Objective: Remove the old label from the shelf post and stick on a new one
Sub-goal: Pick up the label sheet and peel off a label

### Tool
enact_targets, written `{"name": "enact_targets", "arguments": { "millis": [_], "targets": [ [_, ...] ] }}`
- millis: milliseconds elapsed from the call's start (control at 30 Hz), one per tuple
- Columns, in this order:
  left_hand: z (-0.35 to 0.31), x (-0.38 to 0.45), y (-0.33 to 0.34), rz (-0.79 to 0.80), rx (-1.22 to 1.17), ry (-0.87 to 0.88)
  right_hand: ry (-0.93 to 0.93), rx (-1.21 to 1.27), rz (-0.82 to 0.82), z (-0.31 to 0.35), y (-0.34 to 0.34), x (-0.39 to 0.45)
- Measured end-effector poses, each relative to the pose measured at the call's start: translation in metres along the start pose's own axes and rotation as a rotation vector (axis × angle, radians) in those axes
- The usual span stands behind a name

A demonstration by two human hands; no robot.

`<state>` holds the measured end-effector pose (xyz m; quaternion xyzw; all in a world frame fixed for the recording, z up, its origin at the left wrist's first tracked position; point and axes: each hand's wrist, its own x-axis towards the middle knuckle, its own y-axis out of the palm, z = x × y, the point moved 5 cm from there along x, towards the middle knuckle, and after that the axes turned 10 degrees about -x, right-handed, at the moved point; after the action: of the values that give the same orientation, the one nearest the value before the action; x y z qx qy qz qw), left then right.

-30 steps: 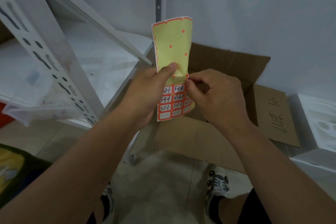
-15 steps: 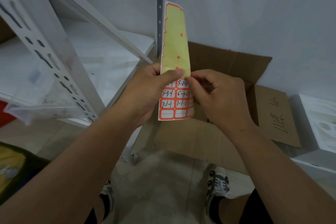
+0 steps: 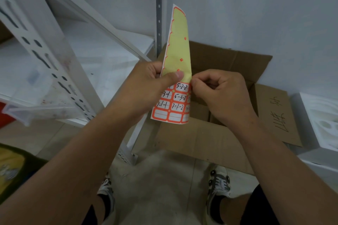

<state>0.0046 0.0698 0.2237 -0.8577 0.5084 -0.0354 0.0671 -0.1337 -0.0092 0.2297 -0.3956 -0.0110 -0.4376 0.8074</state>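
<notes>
I hold a sheet of red-bordered labels (image 3: 178,56) upright in front of me. Its upper part is bare yellow backing; the lower rows carry handwritten labels such as "5-2-2" and "7-1-2". My left hand (image 3: 148,86) grips the sheet at its middle, thumb across the front. My right hand (image 3: 219,93) has its fingers curled and pinches at the sheet's right edge, level with the top written row. The white perforated shelf post (image 3: 45,56) slants across the left. No label on the post is visible to me.
A grey slotted upright (image 3: 159,14) stands against the wall behind the sheet. An open cardboard box (image 3: 228,133) sits on the floor below my hands. White foam packing (image 3: 321,118) lies at the right. White shelf boards (image 3: 102,56) fill the left.
The sheet has turned edge-on and looks narrower, and both hands have risen slightly. My right fingers stay pinched at the sheet's right edge.
</notes>
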Motion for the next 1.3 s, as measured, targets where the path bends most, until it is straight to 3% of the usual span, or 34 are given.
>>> {"name": "enact_targets", "arguments": {
  "millis": [567,933,1033,1167,1300],
  "targets": [
    [0.002,0.002,-0.005,-0.020,-0.049,-0.027,0.084,0.204,0.065,-0.003,0.001,0.002],
    [0.002,0.001,-0.004,-0.024,-0.152,-0.062,0.050,0.148,0.043,-0.004,0.001,0.002],
    [0.002,0.000,-0.002,0.003,-0.223,-0.072,-0.017,0.070,0.049,-0.002,0.003,0.001],
    [0.005,-0.001,0.008,0.041,-0.357,-0.081,-0.209,-0.153,-0.090,0.000,0.001,0.001],
    [0.009,0.002,0.011,-0.039,-0.446,-0.047,-0.271,-0.252,-0.143,0.000,0.002,0.001]
  ]
}}
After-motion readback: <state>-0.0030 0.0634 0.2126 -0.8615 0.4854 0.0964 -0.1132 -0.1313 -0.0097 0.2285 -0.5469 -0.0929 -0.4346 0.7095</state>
